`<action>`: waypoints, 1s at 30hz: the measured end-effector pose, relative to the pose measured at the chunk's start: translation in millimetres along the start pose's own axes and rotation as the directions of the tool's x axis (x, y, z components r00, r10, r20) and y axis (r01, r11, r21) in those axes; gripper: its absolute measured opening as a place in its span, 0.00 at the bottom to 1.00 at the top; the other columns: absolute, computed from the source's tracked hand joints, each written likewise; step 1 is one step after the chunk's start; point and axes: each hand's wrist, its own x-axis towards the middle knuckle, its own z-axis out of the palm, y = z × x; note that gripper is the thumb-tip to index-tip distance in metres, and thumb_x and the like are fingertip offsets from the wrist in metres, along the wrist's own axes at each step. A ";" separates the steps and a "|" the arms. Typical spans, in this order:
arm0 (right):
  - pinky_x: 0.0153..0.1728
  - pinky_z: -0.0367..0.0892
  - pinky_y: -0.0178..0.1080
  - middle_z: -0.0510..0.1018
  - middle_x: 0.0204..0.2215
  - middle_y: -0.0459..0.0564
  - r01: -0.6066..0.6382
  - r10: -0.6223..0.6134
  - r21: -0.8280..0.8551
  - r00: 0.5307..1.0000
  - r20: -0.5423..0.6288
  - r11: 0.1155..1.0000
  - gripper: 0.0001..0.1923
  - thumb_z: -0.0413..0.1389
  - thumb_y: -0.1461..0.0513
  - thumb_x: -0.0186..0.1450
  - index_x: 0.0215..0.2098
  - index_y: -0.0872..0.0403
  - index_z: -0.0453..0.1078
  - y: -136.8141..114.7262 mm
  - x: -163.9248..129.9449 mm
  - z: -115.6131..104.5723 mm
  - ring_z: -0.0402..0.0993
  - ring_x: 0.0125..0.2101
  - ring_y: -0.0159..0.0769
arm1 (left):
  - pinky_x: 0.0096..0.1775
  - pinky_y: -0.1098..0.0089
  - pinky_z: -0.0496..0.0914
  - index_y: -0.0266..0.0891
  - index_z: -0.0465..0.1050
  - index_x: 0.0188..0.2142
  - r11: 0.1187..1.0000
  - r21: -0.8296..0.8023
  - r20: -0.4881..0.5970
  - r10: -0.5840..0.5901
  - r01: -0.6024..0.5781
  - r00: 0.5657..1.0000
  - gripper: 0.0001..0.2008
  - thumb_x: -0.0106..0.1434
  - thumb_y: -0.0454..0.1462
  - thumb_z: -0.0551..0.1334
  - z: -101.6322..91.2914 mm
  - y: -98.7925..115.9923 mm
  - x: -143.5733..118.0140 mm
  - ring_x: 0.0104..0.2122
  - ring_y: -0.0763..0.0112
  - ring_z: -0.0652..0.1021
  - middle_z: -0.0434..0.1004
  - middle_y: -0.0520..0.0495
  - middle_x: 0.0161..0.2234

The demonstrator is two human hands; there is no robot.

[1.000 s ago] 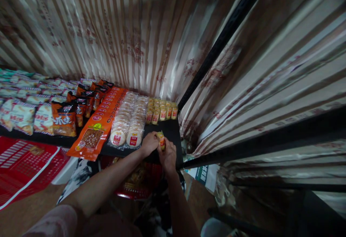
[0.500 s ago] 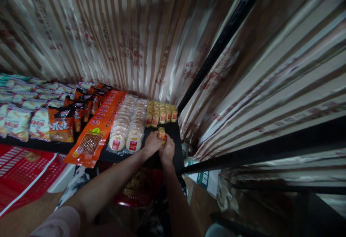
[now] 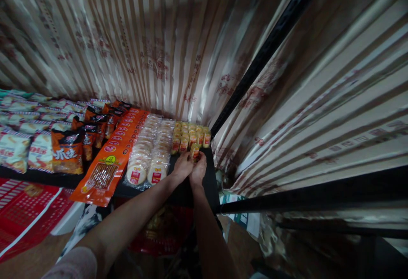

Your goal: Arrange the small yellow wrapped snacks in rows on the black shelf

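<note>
Between my left hand [image 3: 184, 164] and my right hand [image 3: 198, 167] stands a small yellow snack packet [image 3: 194, 150] with a red label. Fingers of both hands are closed on its sides, low down. Just behind it, rows of matching yellow packets [image 3: 192, 136] stand at the right end of the black shelf [image 3: 208, 181]. To the left of my hands lie two overlapping columns of round, clear-wrapped crackers [image 3: 157, 173]. Beyond those runs a row of orange packs of brown sticks [image 3: 101, 177].
Orange-and-black snack bags [image 3: 67, 153] and white snack bags [image 3: 13, 149] fill the shelf's left part. A red basket [image 3: 28, 215] sits below on the left. Black metal posts [image 3: 255, 73] frame the right corner, with a striped curtain [image 3: 153, 45] behind.
Both hands have moved the yellow packet a little farther back, closer to the standing rows. The view has shifted slightly.
</note>
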 end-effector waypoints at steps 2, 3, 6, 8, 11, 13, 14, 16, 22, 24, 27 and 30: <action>0.40 0.62 0.42 0.73 0.40 0.58 -0.060 0.061 0.051 0.998 -0.006 0.997 0.21 0.47 0.55 0.61 0.48 0.58 0.61 -2.0 6.4 2.6 0.68 0.39 0.41 | 0.59 0.67 0.54 0.41 0.70 0.48 1.000 -0.014 0.006 -0.010 0.010 1.000 0.16 0.62 0.35 0.54 -1.4 1.0 1.7 0.59 0.64 0.62 0.61 0.45 0.60; 0.40 0.62 0.42 0.73 0.40 0.58 -0.075 0.076 0.063 0.997 -0.008 0.995 0.20 0.47 0.55 0.61 0.47 0.58 0.62 -3.3 9.2 3.7 0.67 0.39 0.41 | 0.60 0.67 0.54 0.41 0.70 0.48 1.000 -0.018 0.010 -0.011 0.011 1.000 0.15 0.62 0.35 0.54 -1.9 1.3 2.5 0.60 0.64 0.61 0.60 0.45 0.61; 0.40 0.62 0.43 0.72 0.37 0.57 -0.077 0.077 0.043 0.997 -0.002 0.996 0.18 0.48 0.56 0.60 0.44 0.58 0.63 -6.2 15.7 7.0 0.66 0.38 0.41 | 0.59 0.67 0.54 0.40 0.70 0.47 1.000 -0.023 0.012 0.001 -0.001 1.000 0.15 0.62 0.35 0.53 -2.7 1.0 5.1 0.59 0.66 0.62 0.60 0.45 0.60; 0.41 0.62 0.43 0.72 0.36 0.57 -0.072 0.071 0.020 0.997 0.014 0.997 0.16 0.48 0.57 0.59 0.42 0.58 0.63 -7.0 18.3 9.2 0.65 0.38 0.42 | 0.59 0.69 0.55 0.39 0.70 0.47 1.000 -0.024 0.004 0.019 -0.019 1.000 0.15 0.63 0.35 0.52 -2.5 0.2 6.9 0.58 0.67 0.63 0.62 0.43 0.59; 0.43 0.61 0.43 0.71 0.36 0.56 -0.051 0.050 0.019 0.998 0.028 0.999 0.14 0.49 0.57 0.59 0.41 0.56 0.63 -6.5 19.9 11.6 0.65 0.39 0.41 | 0.58 0.70 0.56 0.39 0.70 0.46 0.999 -0.019 0.000 0.038 -0.038 0.999 0.14 0.63 0.35 0.51 -1.3 -1.6 9.0 0.56 0.68 0.66 0.66 0.43 0.57; 0.43 0.61 0.43 0.71 0.36 0.55 -0.030 0.029 0.031 0.999 0.030 0.999 0.13 0.48 0.57 0.60 0.40 0.56 0.64 -5.4 19.9 12.5 0.64 0.39 0.41 | 0.58 0.70 0.56 0.40 0.70 0.47 0.999 -0.022 -0.007 0.039 -0.039 0.999 0.14 0.63 0.35 0.52 -0.3 -3.0 9.6 0.57 0.69 0.66 0.65 0.44 0.57; 0.43 0.61 0.43 0.71 0.36 0.55 -0.015 0.014 0.038 0.999 0.031 0.999 0.12 0.48 0.57 0.61 0.40 0.55 0.64 -4.6 19.7 12.6 0.64 0.39 0.41 | 0.58 0.70 0.55 0.40 0.69 0.48 0.999 -0.027 -0.011 0.033 -0.033 0.999 0.15 0.63 0.36 0.52 0.1 -3.6 9.6 0.57 0.69 0.65 0.65 0.45 0.58; 0.44 0.62 0.43 0.70 0.37 0.54 0.028 -0.030 0.049 0.999 0.038 0.998 0.10 0.47 0.59 0.61 0.39 0.55 0.64 -3.1 19.1 12.4 0.64 0.39 0.40 | 0.59 0.70 0.54 0.39 0.68 0.50 0.999 -0.040 -0.015 0.018 -0.018 1.000 0.16 0.63 0.36 0.52 0.6 -4.3 9.6 0.59 0.68 0.62 0.62 0.44 0.59; 0.46 0.60 0.44 0.69 0.37 0.54 0.079 -0.079 -0.032 0.997 0.010 0.996 0.11 0.46 0.61 0.63 0.39 0.54 0.67 -2.8 17.1 10.1 0.62 0.42 0.41 | 0.60 0.68 0.53 0.36 0.67 0.52 0.999 -0.044 -0.006 0.004 -0.005 1.000 0.19 0.62 0.34 0.54 -1.6 -2.8 9.4 0.60 0.66 0.61 0.61 0.41 0.60; 0.46 0.60 0.43 0.69 0.38 0.54 0.075 -0.074 -0.028 0.997 0.031 0.997 0.11 0.46 0.61 0.63 0.40 0.54 0.68 -3.7 17.3 9.7 0.62 0.42 0.40 | 0.59 0.68 0.55 0.36 0.67 0.52 0.999 -0.050 -0.001 0.000 0.000 1.000 0.18 0.62 0.34 0.53 -2.5 -2.2 9.0 0.59 0.66 0.63 0.62 0.41 0.59; 0.46 0.61 0.42 0.68 0.38 0.53 0.065 -0.066 0.015 0.996 0.067 0.998 0.11 0.46 0.62 0.62 0.38 0.55 0.69 -4.0 18.5 10.0 0.63 0.41 0.39 | 0.59 0.66 0.57 0.36 0.67 0.53 0.998 -0.065 -0.001 -0.010 0.010 1.000 0.19 0.63 0.35 0.53 -2.8 -2.1 8.3 0.58 0.65 0.64 0.63 0.40 0.59; 0.45 0.63 0.40 0.66 0.37 0.52 0.047 -0.053 0.085 0.996 0.067 0.995 0.11 0.47 0.63 0.61 0.37 0.55 0.69 -2.8 19.8 11.8 0.64 0.39 0.37 | 0.59 0.66 0.56 0.36 0.67 0.53 0.998 -0.069 -0.002 -0.009 0.009 1.000 0.19 0.63 0.35 0.53 -2.2 -1.9 8.5 0.59 0.65 0.63 0.62 0.41 0.60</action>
